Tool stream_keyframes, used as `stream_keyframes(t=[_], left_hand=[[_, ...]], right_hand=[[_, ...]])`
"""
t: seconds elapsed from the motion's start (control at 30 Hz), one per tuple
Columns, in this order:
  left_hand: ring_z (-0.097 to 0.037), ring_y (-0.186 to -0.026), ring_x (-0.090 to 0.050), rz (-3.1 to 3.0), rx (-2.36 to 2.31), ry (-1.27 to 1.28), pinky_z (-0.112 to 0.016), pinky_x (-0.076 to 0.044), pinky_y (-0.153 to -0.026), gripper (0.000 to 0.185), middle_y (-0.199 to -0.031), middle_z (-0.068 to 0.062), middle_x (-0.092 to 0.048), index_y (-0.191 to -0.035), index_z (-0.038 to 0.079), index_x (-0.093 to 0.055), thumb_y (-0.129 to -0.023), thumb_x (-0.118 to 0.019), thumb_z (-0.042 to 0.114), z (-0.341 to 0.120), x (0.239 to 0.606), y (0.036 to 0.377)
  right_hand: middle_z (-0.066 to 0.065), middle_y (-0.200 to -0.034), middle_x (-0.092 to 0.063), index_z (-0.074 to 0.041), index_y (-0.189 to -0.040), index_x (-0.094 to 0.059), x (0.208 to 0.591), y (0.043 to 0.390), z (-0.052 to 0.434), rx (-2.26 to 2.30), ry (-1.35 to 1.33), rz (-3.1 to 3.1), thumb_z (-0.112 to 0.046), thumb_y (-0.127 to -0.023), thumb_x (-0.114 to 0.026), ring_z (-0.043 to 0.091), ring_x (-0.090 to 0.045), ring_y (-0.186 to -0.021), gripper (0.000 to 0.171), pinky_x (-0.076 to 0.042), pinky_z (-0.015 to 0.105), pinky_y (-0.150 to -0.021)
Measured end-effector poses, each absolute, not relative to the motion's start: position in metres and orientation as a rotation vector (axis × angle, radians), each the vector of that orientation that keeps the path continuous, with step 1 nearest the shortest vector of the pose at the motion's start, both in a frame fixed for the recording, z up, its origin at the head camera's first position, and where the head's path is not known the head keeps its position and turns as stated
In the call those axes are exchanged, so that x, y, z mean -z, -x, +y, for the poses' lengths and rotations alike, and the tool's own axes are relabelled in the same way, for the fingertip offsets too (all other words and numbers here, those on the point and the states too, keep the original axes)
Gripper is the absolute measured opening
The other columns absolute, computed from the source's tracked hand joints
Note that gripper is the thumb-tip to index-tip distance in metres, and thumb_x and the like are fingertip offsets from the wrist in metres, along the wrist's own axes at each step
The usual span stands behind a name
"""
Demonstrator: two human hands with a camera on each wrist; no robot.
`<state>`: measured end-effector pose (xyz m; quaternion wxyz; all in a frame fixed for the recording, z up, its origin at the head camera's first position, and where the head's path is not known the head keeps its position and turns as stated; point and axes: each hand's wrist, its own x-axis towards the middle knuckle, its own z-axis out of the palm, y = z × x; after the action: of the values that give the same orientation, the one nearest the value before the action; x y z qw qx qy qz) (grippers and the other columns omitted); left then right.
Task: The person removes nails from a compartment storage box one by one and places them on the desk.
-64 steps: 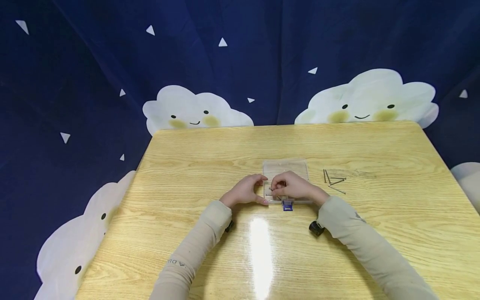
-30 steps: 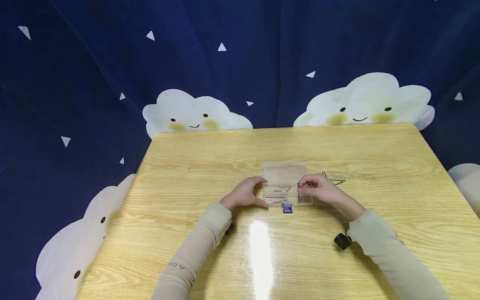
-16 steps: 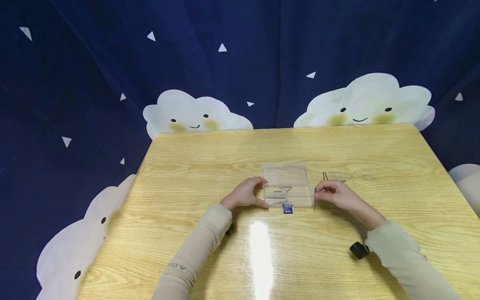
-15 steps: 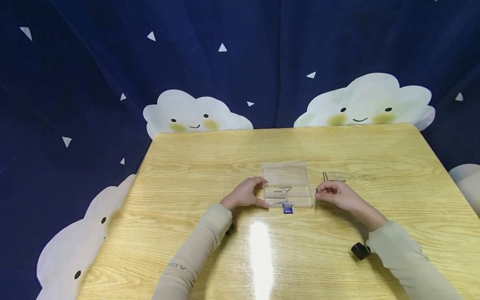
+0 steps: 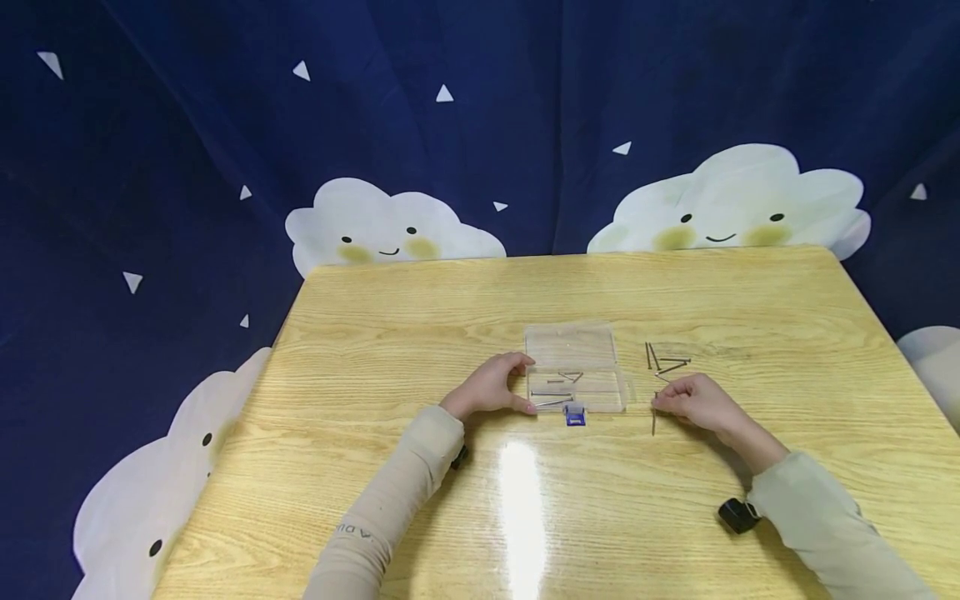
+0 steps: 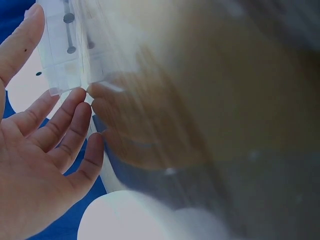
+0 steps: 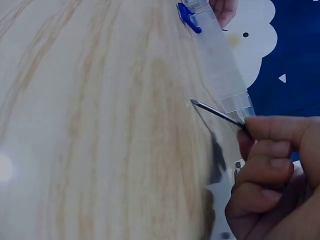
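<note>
A clear plastic box (image 5: pixel 600 402) lies with its lid (image 5: pixel 570 346) folded back and a blue latch (image 5: pixel 575 417) at its front. My left hand (image 5: pixel 491 385) holds the box's left end, thumb at the front corner and fingers at the rear one. Two long nails (image 5: pixel 551 394) sit in the front left part, with several short nails (image 5: pixel 572 377) behind them. To the right of the box, my right hand (image 5: pixel 701 402) pinches a nail (image 7: pixel 217 112) between thumb and finger, its sharp end pointing away from the fingertips over the tabletop.
Several loose nails (image 5: pixel 658 360) lie on the wooden table (image 5: pixel 390 333) just behind my right hand. A dark blue curtain (image 5: pixel 525 125) with clouds hangs beyond the table's far edge. Black wrist cameras (image 5: pixel 738 516) sit under the sleeves.
My right hand has come out of the box and moved right past its end with a nail pinched in it. My left hand has stayed at the box's left end.
</note>
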<state>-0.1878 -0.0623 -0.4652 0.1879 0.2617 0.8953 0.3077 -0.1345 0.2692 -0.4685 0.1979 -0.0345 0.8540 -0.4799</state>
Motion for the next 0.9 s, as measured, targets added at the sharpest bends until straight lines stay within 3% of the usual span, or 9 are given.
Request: stream_keyframes(t=[0.27, 0.63, 0.9], left_hand=[[-0.019, -0.104, -0.050, 2.533, -0.848, -0.753, -0.030, -0.037, -0.094, 0.074, -0.110, -0.007, -0.056, -0.126, 0.005, -0.049, -0.066, -0.082, 0.032, -0.0628, 0.4679, 0.1895], [-0.017, -0.103, -0.050, 2.536, -0.833, -0.754, -0.029, -0.037, -0.094, 0.074, -0.110, -0.005, -0.056, -0.126, 0.006, -0.049, -0.066, -0.081, 0.033, -0.0623, 0.4700, 0.1907], [-0.017, -0.105, -0.050, 2.532, -0.832, -0.744, -0.029, -0.037, -0.095, 0.074, -0.111, -0.005, -0.056, -0.127, 0.006, -0.048, -0.067, -0.081, 0.034, -0.0624, 0.4696, 0.1908]], right_hand=[[-0.009, -0.043, -0.033, 0.008, -0.088, -0.066, 0.4761, 0.1351, 0.2730, 1.375, -0.015, 2.327, -0.013, -0.087, -0.060, 0.004, -0.026, -0.036, 0.022, -0.028, 0.021, -0.038], [-0.006, -0.049, -0.040, 0.010, -0.093, -0.064, 0.4688, 0.1344, 0.2732, 1.355, -0.040, 2.427, -0.015, -0.085, -0.062, 0.006, -0.032, -0.040, 0.026, -0.033, 0.025, -0.040], [0.002, -0.063, -0.054, 0.006, -0.096, -0.065, 0.4671, 0.1417, 0.2639, 1.306, 0.062, 2.527, -0.020, -0.085, -0.063, 0.011, -0.042, -0.053, 0.028, -0.038, 0.027, -0.052]])
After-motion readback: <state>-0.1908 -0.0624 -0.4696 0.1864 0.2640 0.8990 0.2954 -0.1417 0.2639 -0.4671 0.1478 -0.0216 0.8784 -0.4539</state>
